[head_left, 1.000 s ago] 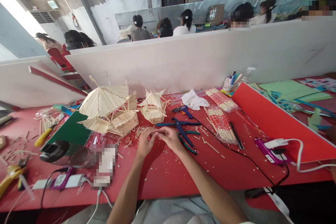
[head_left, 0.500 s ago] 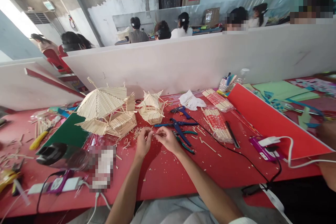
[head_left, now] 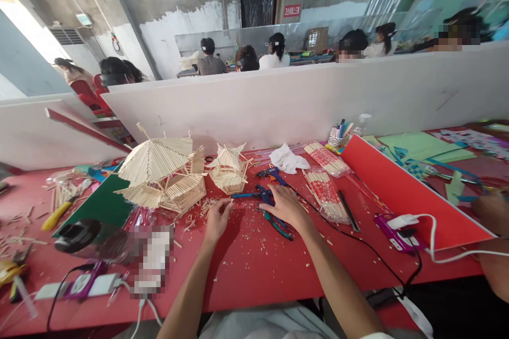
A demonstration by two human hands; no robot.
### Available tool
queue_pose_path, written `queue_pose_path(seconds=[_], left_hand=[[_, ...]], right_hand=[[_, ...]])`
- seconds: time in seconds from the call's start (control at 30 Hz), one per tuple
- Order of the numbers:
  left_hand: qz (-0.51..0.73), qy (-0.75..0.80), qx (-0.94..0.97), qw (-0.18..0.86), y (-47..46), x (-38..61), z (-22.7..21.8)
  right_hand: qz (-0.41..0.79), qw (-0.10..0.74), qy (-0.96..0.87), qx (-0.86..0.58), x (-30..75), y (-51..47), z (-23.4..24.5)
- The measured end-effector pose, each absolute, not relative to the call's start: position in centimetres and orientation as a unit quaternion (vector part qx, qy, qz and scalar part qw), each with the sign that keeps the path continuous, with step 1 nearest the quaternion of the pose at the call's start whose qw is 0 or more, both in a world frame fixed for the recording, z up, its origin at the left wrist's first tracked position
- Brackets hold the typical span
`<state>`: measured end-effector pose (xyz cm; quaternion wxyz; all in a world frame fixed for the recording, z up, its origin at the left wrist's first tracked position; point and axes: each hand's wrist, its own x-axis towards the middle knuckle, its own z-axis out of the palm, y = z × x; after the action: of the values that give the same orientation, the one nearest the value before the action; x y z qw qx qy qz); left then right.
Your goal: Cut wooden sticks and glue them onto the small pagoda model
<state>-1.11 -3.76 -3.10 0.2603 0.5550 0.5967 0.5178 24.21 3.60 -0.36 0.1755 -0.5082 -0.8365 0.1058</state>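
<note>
Here's the left hand (head_left: 217, 220), thumb and forefinger drawn close together; any sliver pinched at those tips is too small to tell. Over to the right hand (head_left: 284, 205), fingers spread and loose, right above the blue-handled tool (head_left: 245, 195) and the green-handled pliers (head_left: 280, 229); whether it touches either, I can't tell. Just beyond it sits a blue corded tool (head_left: 274, 173), its cable trailing away to the right across the red desk (head_left: 246, 286).

And look at the stick models! The small one (head_left: 228, 174) stands upright just past the left hand, the large one (head_left: 157, 161) right beside it to the left, layered roof slats and all. Wood chips (head_left: 254, 235) scatter between the forearms. Off to the right, two packs of sticks lie in plastic, the nearer pack (head_left: 326, 196) beside a black pen (head_left: 349, 211), with a crumpled white tissue (head_left: 288, 159) close by.
</note>
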Motion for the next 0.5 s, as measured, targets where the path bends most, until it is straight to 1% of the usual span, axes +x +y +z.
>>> queue_pose_path(seconds=[0.03, 0.1, 0.2, 0.33, 0.5], left_hand=[[0.517, 0.596, 0.553, 0.268, -3.8, -1.0, -3.1], [0.517, 0.593, 0.550, 0.279, -3.8, -0.9, -3.1], [0.516, 0.594, 0.551, 0.278, -3.9, -0.8, -3.0], [0.505, 0.593, 0.563, 0.277, -4.1, -0.5, -2.9], [0.498, 0.595, 0.559, 0.292, -4.3, 0.2, -2.7]], right_hand=[[0.089, 0.140, -0.839, -0.517, 24.5, 3.8, -0.8], [0.074, 0.096, -0.844, -0.523, 24.7, 3.9, -1.5], [0.062, 0.072, -0.845, -0.526, 24.4, 3.7, -1.8], [0.058, 0.085, -0.848, -0.520, 24.6, 3.4, -1.6], [0.072, 0.144, -0.857, -0.489, 26.2, 3.1, -1.0]])
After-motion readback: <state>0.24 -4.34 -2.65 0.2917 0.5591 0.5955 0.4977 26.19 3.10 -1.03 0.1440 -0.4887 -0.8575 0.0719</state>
